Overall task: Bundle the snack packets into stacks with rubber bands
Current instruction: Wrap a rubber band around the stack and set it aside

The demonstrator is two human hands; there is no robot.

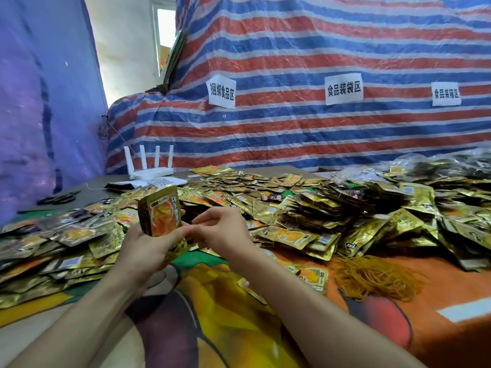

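while gripped, one stack (162,213), two hands

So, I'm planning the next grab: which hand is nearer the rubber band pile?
Right. The right hand sits left of the rubber band pile; the left hand, holding the packet stack, is farther left.

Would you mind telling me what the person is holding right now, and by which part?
The left hand grips an upright stack of snack packets by its lower end. The right hand meets it at the fingertips; whether it holds a rubber band cannot be told.
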